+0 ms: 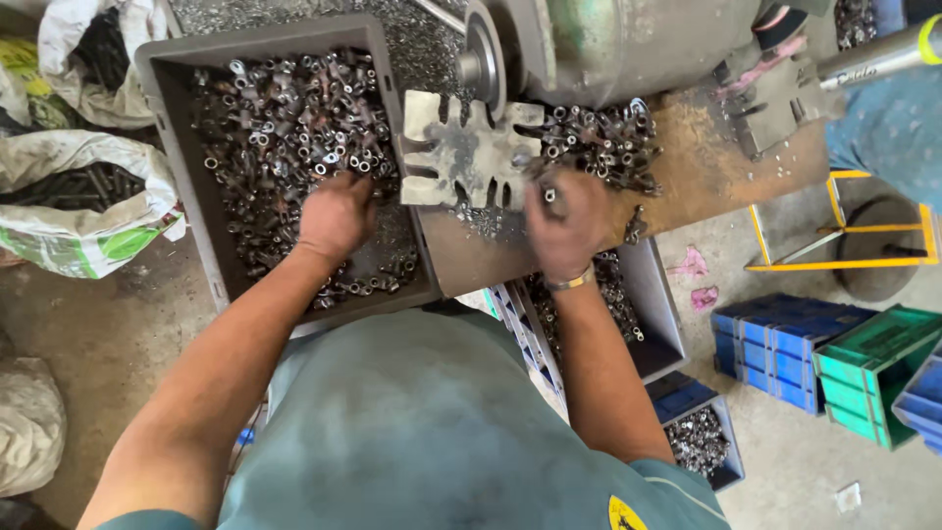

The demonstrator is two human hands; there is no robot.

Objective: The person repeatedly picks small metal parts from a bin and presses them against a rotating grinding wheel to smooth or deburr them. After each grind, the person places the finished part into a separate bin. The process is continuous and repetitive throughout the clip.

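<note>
The left hand (334, 218) is sunk in a grey plastic bin (167, 108) heaped with small metal fittings (285, 118). Its fingers curl down into the pile, closed on a scoop of the fittings, though how many they grip is hidden under the knuckles. The right hand (567, 228) rests on the rusty desk (706, 167), its fingers pinched together on one small fitting (550, 195) whose round end shows just above the fingertips. Directly left of those fingers lies a flat slotted metal plate (469, 152); just beyond them a loose heap of the same fittings (599, 137) spreads under the grey-green machine (608, 39).

These fittings look like stiff steel: heavy for their size, hard, in no way fragile, probably oily or gritty and so a little slippery. A single piece seems best pinched across its narrow stem, leaving the ring end free. In a handful they will likely tangle and spill.

Below the right wrist, which wears a bracelet (572, 282), another tray (657, 294) holds more pieces. Blue and green crates (814, 353) stand on the floor, well to the right.
</note>
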